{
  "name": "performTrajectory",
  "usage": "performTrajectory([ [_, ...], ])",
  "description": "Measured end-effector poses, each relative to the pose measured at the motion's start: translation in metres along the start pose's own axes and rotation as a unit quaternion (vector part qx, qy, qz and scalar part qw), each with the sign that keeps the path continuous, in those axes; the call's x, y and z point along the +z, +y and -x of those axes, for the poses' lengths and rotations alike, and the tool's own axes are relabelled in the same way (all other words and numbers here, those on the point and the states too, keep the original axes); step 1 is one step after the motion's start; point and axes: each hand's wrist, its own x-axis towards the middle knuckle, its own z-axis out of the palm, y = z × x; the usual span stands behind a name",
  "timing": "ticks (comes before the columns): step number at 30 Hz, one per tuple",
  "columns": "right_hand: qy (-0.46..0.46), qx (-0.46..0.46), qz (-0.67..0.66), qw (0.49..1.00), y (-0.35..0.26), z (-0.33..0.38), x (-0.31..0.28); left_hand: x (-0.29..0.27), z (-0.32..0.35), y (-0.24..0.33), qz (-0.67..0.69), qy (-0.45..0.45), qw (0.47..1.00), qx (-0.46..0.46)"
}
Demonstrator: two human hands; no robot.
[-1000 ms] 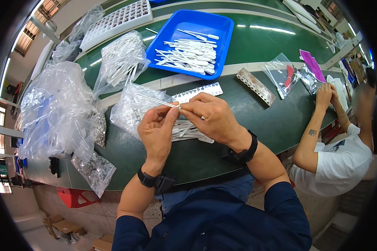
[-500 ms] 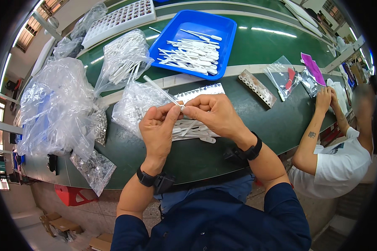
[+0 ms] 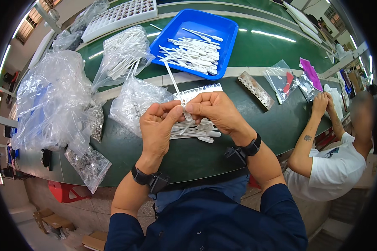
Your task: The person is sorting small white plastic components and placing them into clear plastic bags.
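Between my hands stands a translucent plastic dropper pipette [image 3: 174, 83], its thin stem slanting up and away, its bulb partly hidden by my fingers. The thumb and fingers of my left hand [image 3: 155, 131] pinch it from the left. From the other side my right hand [image 3: 222, 113] pinches it at the same spot, fingertips nearly touching. Whether a small part sits on the stem there, I cannot tell. Below my fingers lies a pile of similar pipettes [image 3: 201, 136] on the green table. A white strip with a row of small notches [image 3: 207, 88] lies just beyond.
Pipettes fill a blue tray [image 3: 229, 46] and a clear bag [image 3: 123, 52]. Left are a bag of small parts [image 3: 132, 104] and a large plastic bag [image 3: 54, 100]. A holed metal block [image 3: 255, 90] lies right. A co-worker's hands [image 3: 321, 102] rest at the table's right.
The pipette has swung more upright, its stem tip moving to the right, and its bulb now shows below my fingers. Both hands stay pinched on it.
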Motion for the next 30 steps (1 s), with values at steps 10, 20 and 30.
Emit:
performTrajectory([
  [10,0.008,0.001,0.011,1.000,0.002,0.000,0.002,0.001,-0.001,0.001,-0.012,-0.001,1.000,-0.002],
  [20,0.027,-0.032,0.049,0.998,0.002,0.001,0.005,0.000,-0.001,0.001,-0.016,-0.007,1.000,-0.008],
  [30,0.059,-0.073,0.110,0.990,0.000,0.004,0.010,-0.003,-0.002,-0.003,-0.006,-0.011,1.000,-0.005],
])
